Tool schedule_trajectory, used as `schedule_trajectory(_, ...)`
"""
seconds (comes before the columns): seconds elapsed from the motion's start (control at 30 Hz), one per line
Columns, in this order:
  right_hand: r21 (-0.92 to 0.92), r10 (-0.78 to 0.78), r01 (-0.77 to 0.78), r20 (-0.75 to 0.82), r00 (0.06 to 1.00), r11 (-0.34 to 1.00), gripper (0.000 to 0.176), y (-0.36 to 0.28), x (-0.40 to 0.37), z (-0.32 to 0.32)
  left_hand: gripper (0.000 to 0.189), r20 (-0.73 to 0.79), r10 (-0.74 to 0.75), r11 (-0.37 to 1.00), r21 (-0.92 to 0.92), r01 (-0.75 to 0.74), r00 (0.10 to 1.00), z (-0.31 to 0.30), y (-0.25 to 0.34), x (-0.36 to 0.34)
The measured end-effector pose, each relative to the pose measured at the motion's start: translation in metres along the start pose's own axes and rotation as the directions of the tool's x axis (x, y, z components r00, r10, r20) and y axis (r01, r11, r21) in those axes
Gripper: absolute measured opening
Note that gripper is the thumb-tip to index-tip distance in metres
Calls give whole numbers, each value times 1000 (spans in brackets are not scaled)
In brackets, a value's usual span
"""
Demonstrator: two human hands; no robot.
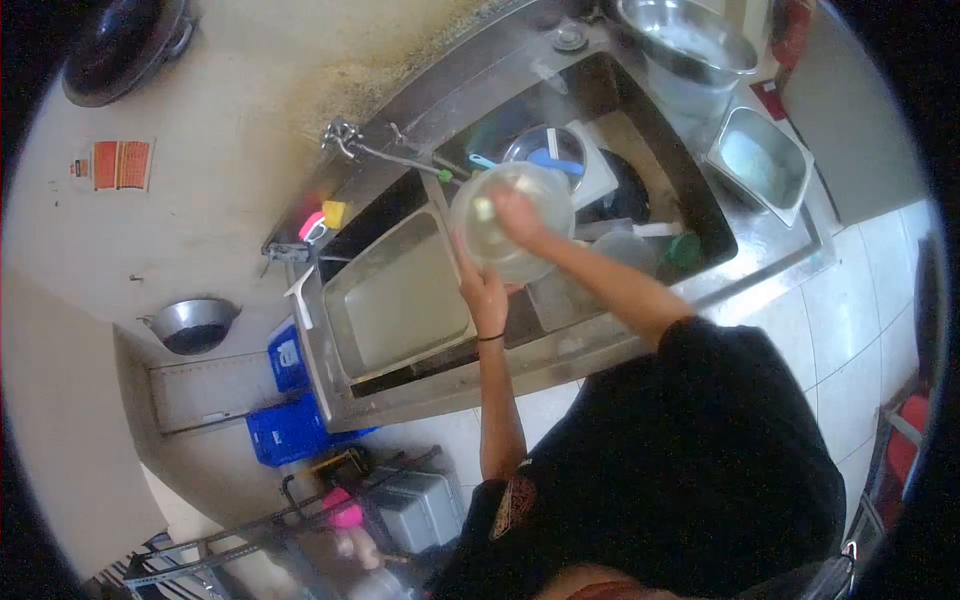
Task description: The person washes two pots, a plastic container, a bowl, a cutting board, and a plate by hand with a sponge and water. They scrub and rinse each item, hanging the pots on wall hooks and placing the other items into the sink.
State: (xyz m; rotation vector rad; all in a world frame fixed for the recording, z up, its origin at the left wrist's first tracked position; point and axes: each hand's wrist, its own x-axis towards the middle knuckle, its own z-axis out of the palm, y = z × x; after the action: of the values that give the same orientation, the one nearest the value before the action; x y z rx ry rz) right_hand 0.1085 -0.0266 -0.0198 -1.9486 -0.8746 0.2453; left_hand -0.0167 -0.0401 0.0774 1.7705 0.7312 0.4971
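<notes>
My left hand (485, 298), with a dark band at its wrist, grips the lower side of a round, translucent plastic container (545, 255). The container is tilted so that its open mouth faces me, over the divider between two sink basins. My right hand (518, 215) reaches inside it, smeared by motion, its fingers closed. By those fingers shows a small pale yellowish thing (484, 208), too blurred to name. Behind the container, the right basin holds a blue-handled utensil (555, 162), a clear round lid or bowl (520, 150) and a green item (683, 250).
A rectangular tub (400, 300) of cloudy water fills the left basin. The tap (375, 152) reaches over the divider. A yellow sponge (335, 214) lies on the back ledge. A steel pan (762, 160) and large metal bowl (690, 40) stand right. Blue crates (290, 428) sit below left.
</notes>
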Motion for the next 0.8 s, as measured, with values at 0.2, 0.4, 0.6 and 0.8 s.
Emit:
schedule_trajectory(0.2,-248,-293,394,362,885,885,14,57,-8,12,70,-23,-80,991,-113,77,997,-11,4,-2)
schedule_trajectory(0.4,-2,68,-70,-225,972,998,16,-27,12,24,70,-64,36,999,-29,-38,997,2,-15,4)
schedule_trajectory(0.6,-254,-424,577,467,776,776,21,33,-6,18,69,-35,-22,994,-108,18,999,-29,-10,4)
schedule_trajectory(0.8,-264,-49,223,538,842,938,36,10,-3,50,67,-84,12,981,192,4,996,-9,5,12)
